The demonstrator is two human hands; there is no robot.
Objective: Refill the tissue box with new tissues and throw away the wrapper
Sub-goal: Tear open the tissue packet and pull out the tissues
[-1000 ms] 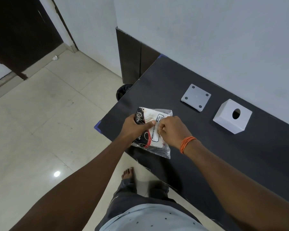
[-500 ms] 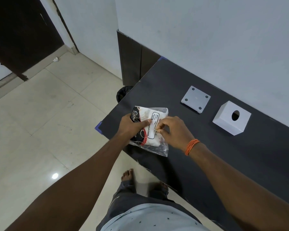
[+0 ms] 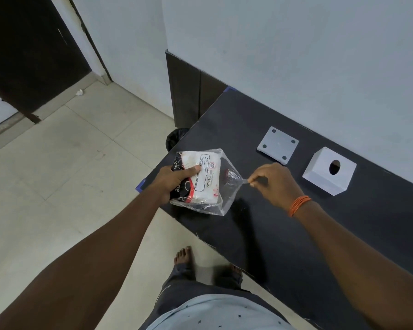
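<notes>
Above the black table's (image 3: 296,234) left corner, the left hand (image 3: 174,181) grips a tissue pack (image 3: 202,182) (clear wrapper); right hand (image 3: 275,184) pinches the wrapper's stretched edge. The white tissue box (image 3: 329,171) sits farther right.

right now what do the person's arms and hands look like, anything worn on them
Both arms are bare, with no sleeves in sight down to the frame edge. The left hand has no glove, ring or watch that shows. The right hand is also ungloved; its wrist carries a band of several thin orange threads wound together. No other markings can be made out.
</notes>
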